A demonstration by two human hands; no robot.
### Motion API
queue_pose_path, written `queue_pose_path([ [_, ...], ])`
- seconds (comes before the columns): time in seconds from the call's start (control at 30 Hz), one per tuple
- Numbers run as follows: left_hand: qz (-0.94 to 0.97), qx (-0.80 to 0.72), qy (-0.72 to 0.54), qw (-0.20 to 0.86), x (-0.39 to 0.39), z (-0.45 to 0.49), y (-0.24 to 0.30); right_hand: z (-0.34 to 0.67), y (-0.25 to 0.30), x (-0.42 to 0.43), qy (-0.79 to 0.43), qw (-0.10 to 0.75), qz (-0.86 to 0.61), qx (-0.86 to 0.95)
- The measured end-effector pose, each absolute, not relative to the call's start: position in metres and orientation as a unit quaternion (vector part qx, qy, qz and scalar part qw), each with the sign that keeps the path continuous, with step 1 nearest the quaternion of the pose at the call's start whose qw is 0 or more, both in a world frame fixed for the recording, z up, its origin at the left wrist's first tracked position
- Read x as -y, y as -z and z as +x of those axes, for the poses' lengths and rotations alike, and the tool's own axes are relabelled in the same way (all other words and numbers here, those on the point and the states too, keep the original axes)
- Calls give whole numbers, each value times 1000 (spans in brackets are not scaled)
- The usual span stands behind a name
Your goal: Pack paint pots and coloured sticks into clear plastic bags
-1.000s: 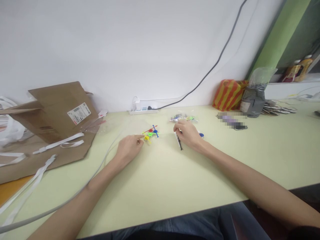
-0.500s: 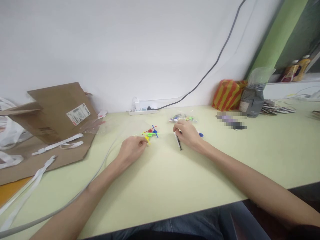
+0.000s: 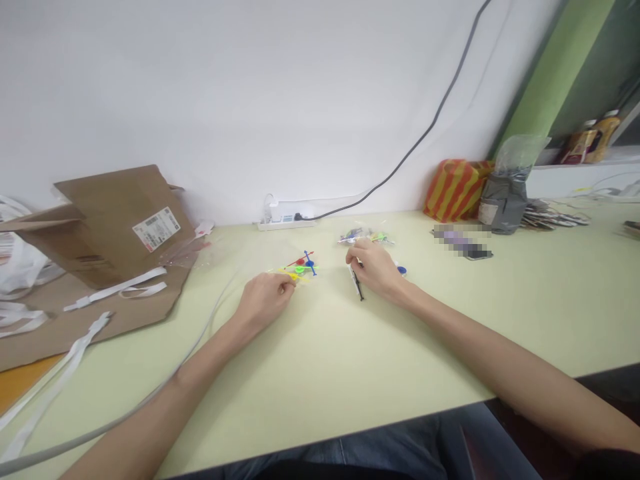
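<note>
My left hand (image 3: 265,298) is closed, its fingertips at a small yellow plastic arrow spinner (image 3: 295,276) whose pointer is blurred. Just beyond lie a red arrow spinner (image 3: 301,262), a blue arrow spinner (image 3: 309,264) and a green arrow spinner (image 3: 299,270), close together on the table. My right hand (image 3: 374,265) is closed over a black arrow spinner (image 3: 359,288), whose tail sticks out below the fingers beside a white arrow piece (image 3: 353,277). The fingers hide most of both. A blue round piece (image 3: 402,271) shows past the right wrist.
Behind my right hand lies a clear bag of coloured pieces (image 3: 363,235). A power strip (image 3: 285,225) sits against the wall. An opened cardboard box (image 3: 115,227), white straps (image 3: 83,347) and a grey cable (image 3: 200,340) are left; a striped bag (image 3: 453,190) stands right.
The yellow spinner's pointer has turned from steeply upright to a faint, flatter blur. Both hands stay in nearly the same place.
</note>
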State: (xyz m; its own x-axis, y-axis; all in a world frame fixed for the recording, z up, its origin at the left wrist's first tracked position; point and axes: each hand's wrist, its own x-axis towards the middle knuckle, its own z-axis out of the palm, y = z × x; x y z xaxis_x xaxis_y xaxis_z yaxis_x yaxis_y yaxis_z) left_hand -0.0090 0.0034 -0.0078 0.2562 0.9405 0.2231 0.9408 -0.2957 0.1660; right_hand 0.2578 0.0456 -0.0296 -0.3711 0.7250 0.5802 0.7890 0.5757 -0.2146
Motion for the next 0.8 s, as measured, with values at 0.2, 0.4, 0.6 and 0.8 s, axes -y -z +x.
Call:
queue_pose_path([
  [0.2, -766, 616, 182, 17, -7, -15, 6, 261, 21, -44, 28, 322, -477, 817],
  [0.4, -827, 532, 179, -39, -9, -14, 14, 273, 14, -50, -47, 205, -473, 856],
  [0.6, -868, 470, 141, -73, 1, 3, 18, 281, 12, -54, -50, 156, -423, 891],
  [0.8, -868, 472, 139, -67, -1, 0, 19, 290, 6, -57, -37, 160, -448, 879],
])
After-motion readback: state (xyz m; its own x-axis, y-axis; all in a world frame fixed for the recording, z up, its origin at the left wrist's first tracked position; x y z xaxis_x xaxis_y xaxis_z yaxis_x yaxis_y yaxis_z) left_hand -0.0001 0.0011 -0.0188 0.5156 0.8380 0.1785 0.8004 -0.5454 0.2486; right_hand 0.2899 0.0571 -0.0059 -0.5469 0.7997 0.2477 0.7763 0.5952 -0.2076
